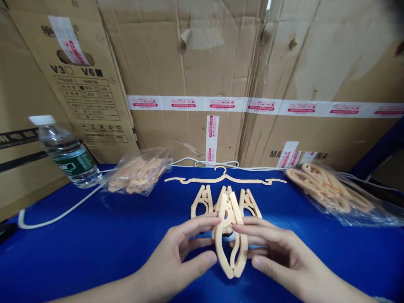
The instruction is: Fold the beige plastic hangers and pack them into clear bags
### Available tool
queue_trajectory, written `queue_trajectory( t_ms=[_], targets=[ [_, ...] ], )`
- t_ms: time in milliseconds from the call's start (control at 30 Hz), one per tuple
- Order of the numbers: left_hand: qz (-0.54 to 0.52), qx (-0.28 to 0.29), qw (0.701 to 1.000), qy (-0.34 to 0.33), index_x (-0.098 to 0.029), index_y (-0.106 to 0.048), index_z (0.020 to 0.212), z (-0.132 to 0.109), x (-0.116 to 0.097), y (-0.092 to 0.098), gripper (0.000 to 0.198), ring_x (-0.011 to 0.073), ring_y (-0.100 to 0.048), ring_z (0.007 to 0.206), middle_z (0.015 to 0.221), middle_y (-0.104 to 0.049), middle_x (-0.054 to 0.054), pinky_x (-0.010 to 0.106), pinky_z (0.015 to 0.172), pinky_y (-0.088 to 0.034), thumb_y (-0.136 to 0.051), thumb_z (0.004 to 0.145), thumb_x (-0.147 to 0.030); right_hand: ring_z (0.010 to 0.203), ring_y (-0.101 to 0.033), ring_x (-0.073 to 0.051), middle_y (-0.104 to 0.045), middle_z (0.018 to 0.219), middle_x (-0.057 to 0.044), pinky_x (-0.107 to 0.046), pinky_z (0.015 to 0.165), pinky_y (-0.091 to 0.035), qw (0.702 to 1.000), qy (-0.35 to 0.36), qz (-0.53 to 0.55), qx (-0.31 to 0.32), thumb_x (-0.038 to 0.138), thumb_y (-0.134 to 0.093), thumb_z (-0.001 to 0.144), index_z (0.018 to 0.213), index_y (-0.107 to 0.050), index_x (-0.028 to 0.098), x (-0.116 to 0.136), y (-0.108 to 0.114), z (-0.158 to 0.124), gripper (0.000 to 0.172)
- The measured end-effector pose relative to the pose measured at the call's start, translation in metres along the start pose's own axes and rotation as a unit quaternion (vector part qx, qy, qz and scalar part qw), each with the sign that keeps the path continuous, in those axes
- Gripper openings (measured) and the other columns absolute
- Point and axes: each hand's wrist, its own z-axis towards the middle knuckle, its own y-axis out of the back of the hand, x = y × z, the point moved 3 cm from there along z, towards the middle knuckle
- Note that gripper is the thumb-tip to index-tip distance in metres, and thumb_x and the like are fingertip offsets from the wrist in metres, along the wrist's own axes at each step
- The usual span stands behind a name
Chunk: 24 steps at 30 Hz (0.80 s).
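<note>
Between my two hands is a folded beige travel hanger (243,252), held upright with its arms pointing away from me. My left hand (186,248) has its fingers against the left arm of the hanger, thumb close to the side. On the other side, my right hand (280,248) presses its fingertips to the right arm. Just beyond stand a folded hanger (208,198) on the left and another folded hanger (253,203) on the right. A further one between them is partly hidden. Behind these lies an unfolded hanger (210,180), hook pointing away.
A clear bag of beige parts (139,174) lies at the back left beside a water bottle (71,155). At the right is a bag of folded hangers (331,189). A white cable (63,216) crosses the blue table (110,244). Cardboard (189,63) walls the back.
</note>
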Motion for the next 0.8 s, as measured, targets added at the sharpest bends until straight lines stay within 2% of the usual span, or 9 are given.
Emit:
queue_trajectory(
  t_ms=[67,133,233,333,467,600,700,800],
  targets=[
    [-0.022,0.024,0.999,0.009,-0.03,-0.067,0.12,0.0,0.002,-0.002,0.043,0.0318,-0.057,0.125,0.142,-0.055,0.005,0.047,0.103,-0.05,-0.071,0.08,-0.017,0.118,-0.061,-0.027,-0.046,0.144,-0.004,-0.041,0.096,-0.055,1.0,0.006,-0.003,0.004,0.028,-0.065,0.089,0.125,-0.062,0.043,0.002,-0.001,-0.001,0.038],
    [-0.035,0.021,0.999,0.016,-0.03,-0.066,0.123,0.002,0.003,-0.001,0.045,0.0334,-0.055,0.127,0.146,-0.05,0.006,0.049,0.104,-0.049,-0.072,0.08,-0.019,0.118,-0.062,-0.027,-0.045,0.144,-0.005,-0.041,0.096,-0.055,1.0,0.009,-0.015,-0.003,0.028,-0.063,0.09,0.124,-0.062,0.04,0.004,0.0,-0.002,0.036],
    [-0.035,0.015,0.999,0.018,-0.03,-0.063,0.127,0.003,0.003,0.001,0.048,0.0342,-0.053,0.128,0.148,-0.048,0.006,0.049,0.105,-0.048,-0.073,0.08,-0.023,0.114,-0.063,-0.026,-0.043,0.143,-0.006,-0.042,0.096,-0.056,1.0,-0.001,-0.023,-0.004,0.029,-0.06,0.092,0.122,-0.062,0.035,0.006,0.001,-0.003,0.03],
    [-0.012,0.045,0.999,0.013,-0.03,-0.06,0.13,0.0,0.003,-0.001,0.051,0.0336,-0.051,0.131,0.15,-0.046,0.006,0.049,0.106,-0.047,-0.072,0.081,-0.022,0.115,-0.062,-0.025,-0.04,0.146,-0.007,-0.041,0.095,-0.056,0.999,-0.02,-0.017,0.018,0.029,-0.061,0.092,0.122,-0.06,0.033,0.008,0.0,-0.005,0.031],
    [0.055,0.097,0.994,-0.02,-0.033,-0.045,0.142,-0.008,0.008,0.001,0.066,0.032,-0.042,0.137,0.155,-0.038,0.006,0.051,0.109,-0.043,-0.07,0.083,-0.017,0.12,-0.059,-0.025,-0.046,0.142,-0.006,-0.04,0.098,-0.053,0.998,-0.044,0.005,0.04,0.03,-0.062,0.092,0.121,-0.058,0.031,0.01,-0.001,-0.005,0.03],
    [0.168,0.094,0.98,-0.05,-0.042,-0.037,0.145,-0.015,0.011,0.008,0.074,0.0301,-0.034,0.142,0.157,-0.034,0.001,0.051,0.113,-0.036,-0.072,0.083,-0.022,0.115,-0.062,-0.022,-0.056,0.133,-0.005,-0.04,0.102,-0.05,0.995,-0.06,0.045,0.066,0.03,-0.061,0.093,0.122,-0.058,0.032,0.01,-0.002,-0.005,0.03],
    [0.245,0.099,0.963,-0.058,-0.046,-0.036,0.145,-0.018,0.005,0.008,0.073,0.0304,-0.031,0.144,0.158,-0.032,-0.002,0.052,0.114,-0.033,-0.073,0.084,-0.031,0.12,-0.059,-0.022,-0.05,0.14,-0.005,-0.039,0.104,-0.048,0.994,-0.063,0.05,0.073,0.03,-0.064,0.091,0.125,-0.059,0.034,0.009,-0.001,-0.007,0.035],
    [0.271,0.093,0.956,-0.062,-0.042,-0.039,0.142,-0.015,-0.002,0.006,0.064,0.0304,-0.029,0.145,0.161,-0.024,0.0,0.049,0.111,-0.038,-0.068,0.086,-0.034,0.125,-0.055,-0.024,-0.046,0.144,-0.005,-0.036,0.102,-0.049,0.998,-0.051,-0.011,0.031,0.033,-0.066,0.089,0.125,-0.061,0.032,0.014,0.013,-0.005,0.036]
  ],
)
